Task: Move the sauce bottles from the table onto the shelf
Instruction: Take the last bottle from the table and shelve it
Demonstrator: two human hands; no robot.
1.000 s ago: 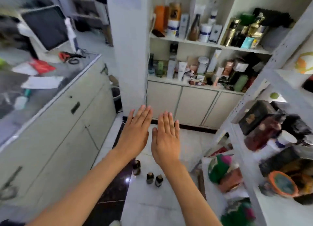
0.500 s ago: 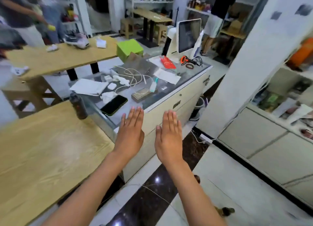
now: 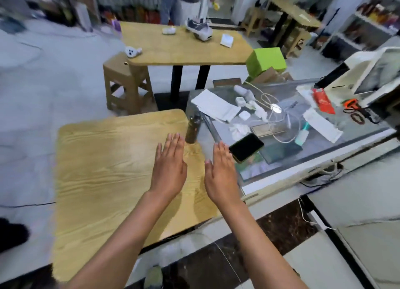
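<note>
One dark sauce bottle (image 3: 193, 128) stands upright near the far right corner of the wooden table (image 3: 104, 172) in front of me. My left hand (image 3: 170, 166) is flat, palm down, fingers straight and together, its fingertips just short of the bottle's base. My right hand (image 3: 220, 174) is held the same way to the right, over the table's right edge, holding nothing. No shelf for the bottles shows in this view.
A glass counter (image 3: 337, 137) to the right carries a black phone (image 3: 246, 147), papers, cables, scissors and a white screen stand. Beyond are a second wooden table (image 3: 184, 48), a stool (image 3: 125, 83), a green box (image 3: 266, 60), and people standing at the back.
My view has swung left, away from the white shelves and floor bottles, across the counter, to the wooden table with the bottle. Both hands stay flat and empty in front of me.
</note>
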